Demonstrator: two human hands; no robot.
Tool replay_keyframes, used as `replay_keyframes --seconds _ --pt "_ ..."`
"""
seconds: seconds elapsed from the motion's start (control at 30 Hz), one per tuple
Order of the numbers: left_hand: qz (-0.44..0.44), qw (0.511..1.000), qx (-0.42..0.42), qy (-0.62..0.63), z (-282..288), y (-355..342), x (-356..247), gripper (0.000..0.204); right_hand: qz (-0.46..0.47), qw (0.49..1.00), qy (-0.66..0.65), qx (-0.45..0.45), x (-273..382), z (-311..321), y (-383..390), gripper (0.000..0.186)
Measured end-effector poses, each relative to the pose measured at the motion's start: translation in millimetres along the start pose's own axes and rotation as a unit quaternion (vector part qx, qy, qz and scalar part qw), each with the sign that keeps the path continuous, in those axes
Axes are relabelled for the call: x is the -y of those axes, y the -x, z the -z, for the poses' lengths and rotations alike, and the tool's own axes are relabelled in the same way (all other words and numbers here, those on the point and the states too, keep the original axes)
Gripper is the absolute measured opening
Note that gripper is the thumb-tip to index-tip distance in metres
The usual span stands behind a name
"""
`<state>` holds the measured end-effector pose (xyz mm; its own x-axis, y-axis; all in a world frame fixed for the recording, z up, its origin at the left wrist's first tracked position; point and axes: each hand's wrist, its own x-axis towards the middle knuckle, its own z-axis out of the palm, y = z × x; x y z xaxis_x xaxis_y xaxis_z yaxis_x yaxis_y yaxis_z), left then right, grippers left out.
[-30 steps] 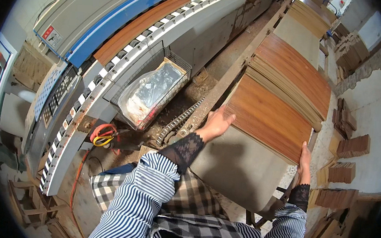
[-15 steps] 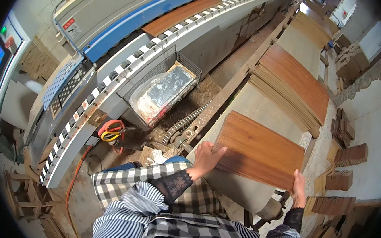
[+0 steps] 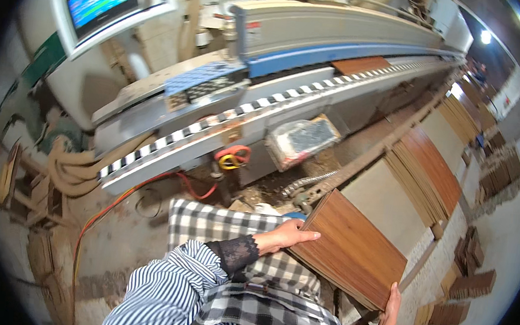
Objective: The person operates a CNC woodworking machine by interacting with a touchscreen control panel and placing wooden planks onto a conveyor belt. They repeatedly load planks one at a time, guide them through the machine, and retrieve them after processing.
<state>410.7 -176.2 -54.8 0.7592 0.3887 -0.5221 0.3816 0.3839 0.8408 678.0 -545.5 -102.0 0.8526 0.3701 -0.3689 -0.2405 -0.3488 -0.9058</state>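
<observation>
A stack of reddish-brown wood-grain floor planks point(image 3: 357, 246) lies between my two hands, over the near end of the conveyor belt. My left hand point(image 3: 286, 235) grips its left end, thumb on the top face and fingers down the side. At the right end, my right hand point(image 3: 391, 308) is closed on the near corner with its fingers along the edge. The stack's layered near edge shows below the top plank. Farther along the grey belt point(image 3: 387, 197) rests another plank stack point(image 3: 427, 172) with a reddish top.
Left of the belt runs a long machine with a black-and-white feed track point(image 3: 264, 105) and one plank point(image 3: 359, 65) on it. A wire basket point(image 3: 304, 138) with a plastic-wrapped item hangs beside it. A lit screen point(image 3: 102, 0) stands far left. Plank piles point(image 3: 473, 284) lie at right.
The view has swung left, bringing the screen fully in. The plank stack between my hands has come nearer my body and is turned more toward me. Both hands keep hold of it.
</observation>
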Motion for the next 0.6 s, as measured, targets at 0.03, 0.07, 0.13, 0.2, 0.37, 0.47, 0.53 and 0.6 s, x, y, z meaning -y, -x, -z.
replay_keyframes --seconds 0.03,0.07,0.13,0.2,0.37,0.47,0.53,0.6 --pt "-0.023 0.999 -0.021 0.013 12 21 9 0.064 0.025 0.999 0.001 0.022 1 -11 1 0.05" --pt "-0.047 0.998 -0.043 0.026 26 44 17 0.062 0.05 0.998 0.003 0.043 4 -23 3 0.05" --pt "-0.084 0.99 -0.076 0.082 52 91 30 0.056 0.092 0.992 -0.018 0.087 25 -71 13 0.045" --pt "-0.101 0.98 -0.168 0.043 83 140 50 0.055 0.151 0.977 -0.045 0.142 40 -125 19 0.042" --pt "-0.158 0.925 -0.317 0.139 137 256 109 0.057 0.157 0.943 -0.015 0.292 65 -265 39 0.042" --pt "-0.174 0.889 -0.371 0.202 151 296 165 0.051 0.191 0.913 0.022 0.359 89 -334 73 0.042" --pt "-0.179 0.874 -0.387 0.234 145 315 194 0.049 0.192 0.898 0.047 0.393 83 -367 76 0.042" --pt "-0.162 0.858 -0.406 0.268 137 310 229 0.048 0.174 0.898 0.051 0.402 81 -382 74 0.041"
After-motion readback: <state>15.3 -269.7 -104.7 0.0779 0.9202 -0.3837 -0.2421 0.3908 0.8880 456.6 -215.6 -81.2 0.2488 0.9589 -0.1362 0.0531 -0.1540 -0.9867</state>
